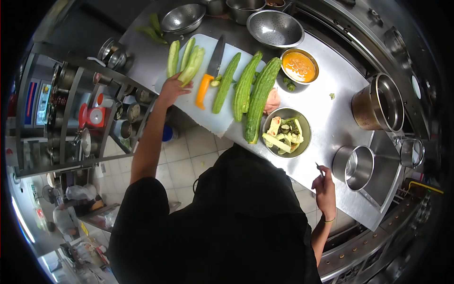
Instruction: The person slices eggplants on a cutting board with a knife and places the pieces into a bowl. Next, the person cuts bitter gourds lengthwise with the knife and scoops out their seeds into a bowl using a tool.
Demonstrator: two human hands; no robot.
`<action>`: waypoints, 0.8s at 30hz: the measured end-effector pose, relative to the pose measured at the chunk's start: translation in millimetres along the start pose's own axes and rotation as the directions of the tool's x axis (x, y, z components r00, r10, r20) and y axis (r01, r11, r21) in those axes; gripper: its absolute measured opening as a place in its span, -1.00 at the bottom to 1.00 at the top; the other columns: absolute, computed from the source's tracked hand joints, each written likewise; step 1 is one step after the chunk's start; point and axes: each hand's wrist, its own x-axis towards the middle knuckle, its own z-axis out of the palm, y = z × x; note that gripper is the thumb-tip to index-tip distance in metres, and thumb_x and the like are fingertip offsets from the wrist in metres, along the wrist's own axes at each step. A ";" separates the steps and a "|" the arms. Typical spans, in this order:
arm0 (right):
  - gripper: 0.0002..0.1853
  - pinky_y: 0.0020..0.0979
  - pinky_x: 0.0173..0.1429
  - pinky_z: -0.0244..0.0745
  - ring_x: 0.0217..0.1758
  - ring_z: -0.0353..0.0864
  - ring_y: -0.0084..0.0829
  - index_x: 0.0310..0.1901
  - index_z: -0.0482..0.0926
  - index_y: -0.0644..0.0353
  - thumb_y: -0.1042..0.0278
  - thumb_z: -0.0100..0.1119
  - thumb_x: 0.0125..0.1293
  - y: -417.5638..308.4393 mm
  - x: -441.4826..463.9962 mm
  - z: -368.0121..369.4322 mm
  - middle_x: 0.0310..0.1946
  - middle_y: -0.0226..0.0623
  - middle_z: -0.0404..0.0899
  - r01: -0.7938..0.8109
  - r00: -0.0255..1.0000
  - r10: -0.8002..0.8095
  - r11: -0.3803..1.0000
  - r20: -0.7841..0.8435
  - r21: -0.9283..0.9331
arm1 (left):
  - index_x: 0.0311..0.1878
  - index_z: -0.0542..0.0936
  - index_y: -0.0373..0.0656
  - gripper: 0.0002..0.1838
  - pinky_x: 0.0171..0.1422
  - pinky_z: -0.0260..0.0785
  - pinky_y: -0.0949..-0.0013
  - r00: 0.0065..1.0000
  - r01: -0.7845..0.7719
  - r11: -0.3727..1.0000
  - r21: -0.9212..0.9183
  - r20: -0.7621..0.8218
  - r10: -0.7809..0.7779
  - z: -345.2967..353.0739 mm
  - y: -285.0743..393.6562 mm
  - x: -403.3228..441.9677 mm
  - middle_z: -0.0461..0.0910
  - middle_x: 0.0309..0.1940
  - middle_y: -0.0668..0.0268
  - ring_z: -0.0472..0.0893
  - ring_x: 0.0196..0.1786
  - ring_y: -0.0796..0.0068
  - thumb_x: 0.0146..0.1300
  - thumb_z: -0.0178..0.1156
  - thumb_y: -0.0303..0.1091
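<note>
My left hand [176,91] is at the near left of the white cutting board [221,124], its fingers around the lower end of a pale green gourd piece [193,67]. Other split gourd pieces [173,57] lie beside it. My right hand [325,187] is closed on a thin metal utensil [318,165] by the table's front edge; its kind is hard to make out. Across the board lies a knife with an orange handle [204,91]. To its right are long ridged green gourds [263,99]. A metal bowl [308,142] holds pale gourd scraps.
A bowl of orange liquid [300,66], a colander [275,29] and another perforated bowl [183,19] stand toward the back. On the right are a tall pot [364,111] and a smaller metal pot [353,166]. Another person [67,218] is at far left.
</note>
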 end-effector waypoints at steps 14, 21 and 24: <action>-0.73 -0.43 -0.37 0.31 -0.54 0.38 -0.53 0.03 0.46 0.30 0.61 -0.05 0.31 -48.4 28.9 13.8 -0.63 -0.32 0.43 0.046 0.999 -0.048 0.989 -0.014 -0.142 | 0.30 0.36 -0.13 -0.32 0.24 0.30 0.02 0.662 -0.252 0.201 0.947 0.017 0.750 70.9 -2.5 10.3 0.49 0.05 -0.01 0.46 0.14 -0.05 0.06 0.31 -0.36; -0.73 -0.49 -0.36 0.31 -0.53 0.35 -0.56 0.05 0.47 0.35 0.61 -0.05 0.33 -48.9 20.1 25.7 -0.63 -0.34 0.41 -0.019 0.999 0.016 0.996 -0.036 -0.084 | 0.41 0.25 -0.10 -0.20 0.23 0.32 0.06 0.922 -0.081 0.204 0.976 -0.004 0.387 173.5 -53.7 -15.1 0.31 0.21 0.01 0.38 0.23 -0.03 0.08 0.35 -0.31; -0.74 -0.50 -0.35 0.31 -0.53 0.34 -0.57 0.05 0.46 0.35 0.62 -0.05 0.34 -51.9 20.2 25.4 -0.63 -0.33 0.42 0.041 0.996 -0.042 0.999 -0.082 -0.010 | 0.46 0.19 -0.05 -0.15 0.23 0.30 0.07 0.893 -0.169 0.327 0.930 0.005 0.449 138.4 -79.9 2.7 0.36 0.12 -0.03 0.43 0.16 -0.03 0.10 0.36 -0.30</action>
